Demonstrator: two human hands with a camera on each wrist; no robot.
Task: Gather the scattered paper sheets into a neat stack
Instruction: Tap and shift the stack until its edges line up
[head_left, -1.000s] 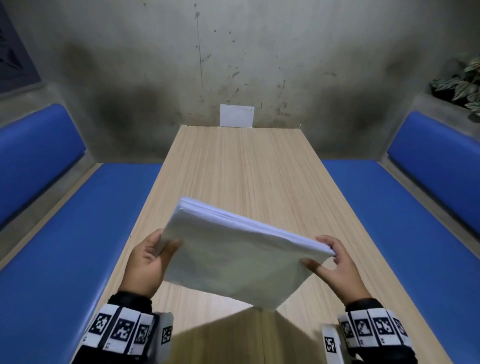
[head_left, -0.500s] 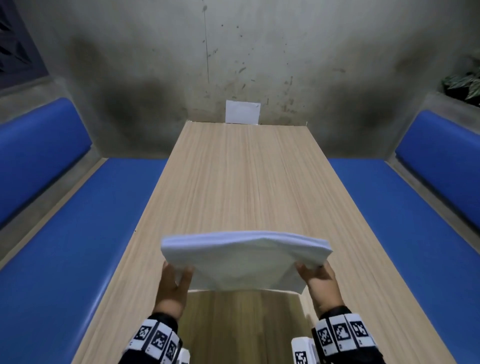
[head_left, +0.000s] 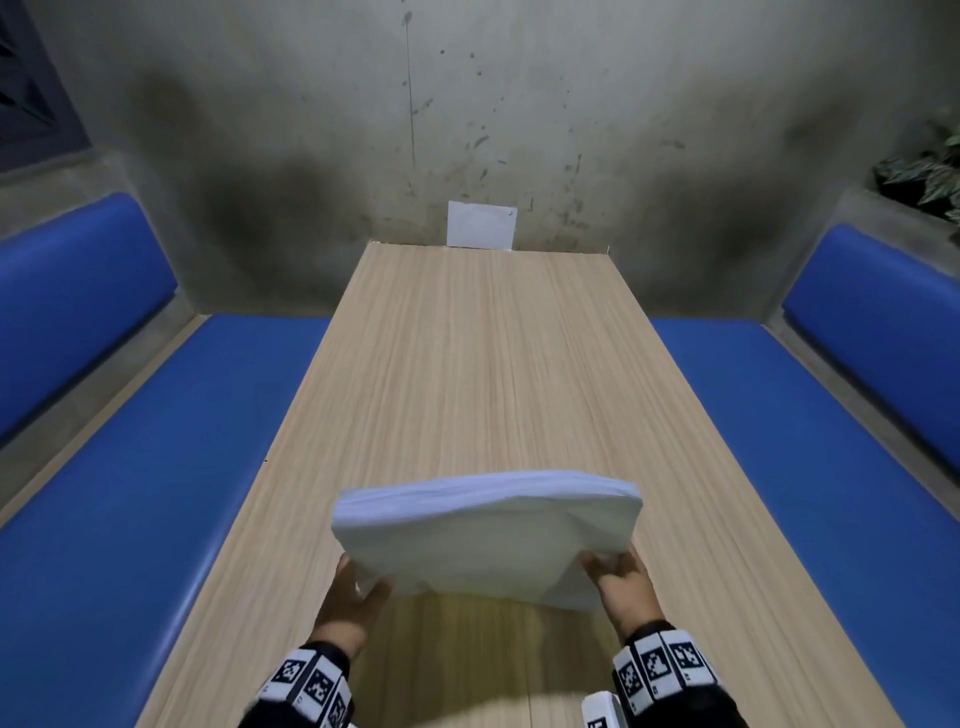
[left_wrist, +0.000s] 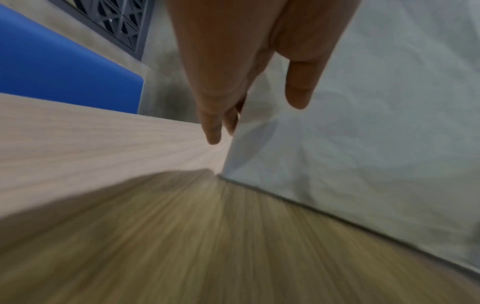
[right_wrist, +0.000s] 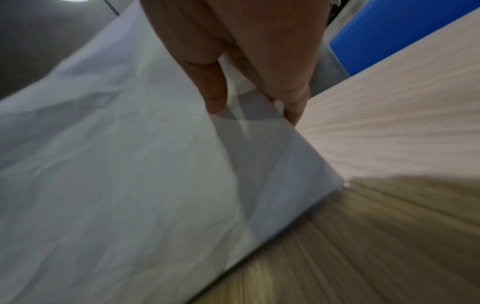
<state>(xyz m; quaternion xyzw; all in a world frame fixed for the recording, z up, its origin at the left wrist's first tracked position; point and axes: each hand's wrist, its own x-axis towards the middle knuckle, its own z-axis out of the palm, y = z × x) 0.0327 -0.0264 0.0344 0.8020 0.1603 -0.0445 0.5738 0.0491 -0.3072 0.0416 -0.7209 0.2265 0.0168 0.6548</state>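
Observation:
A thick stack of white paper sheets (head_left: 483, 530) stands tilted on its lower edge on the wooden table (head_left: 467, 364), near the front. My left hand (head_left: 358, 587) grips its left lower side, thumb on the near face and fingers behind. My right hand (head_left: 618, 582) grips the right lower side the same way. In the left wrist view the left hand (left_wrist: 262, 107) pinches the paper stack (left_wrist: 376, 144) at its edge. In the right wrist view the right hand (right_wrist: 252, 107) pinches the creased paper stack (right_wrist: 116, 164) near its corner.
A single white sheet (head_left: 481, 224) leans against the stained concrete wall at the table's far end. Blue padded benches (head_left: 156, 467) (head_left: 831, 467) run along both sides. A potted plant (head_left: 930, 171) sits at the upper right.
The stack swung from a slanted hold in the air to standing square on the table close to me. Both hands dropped lower and nearer, keeping their grip.

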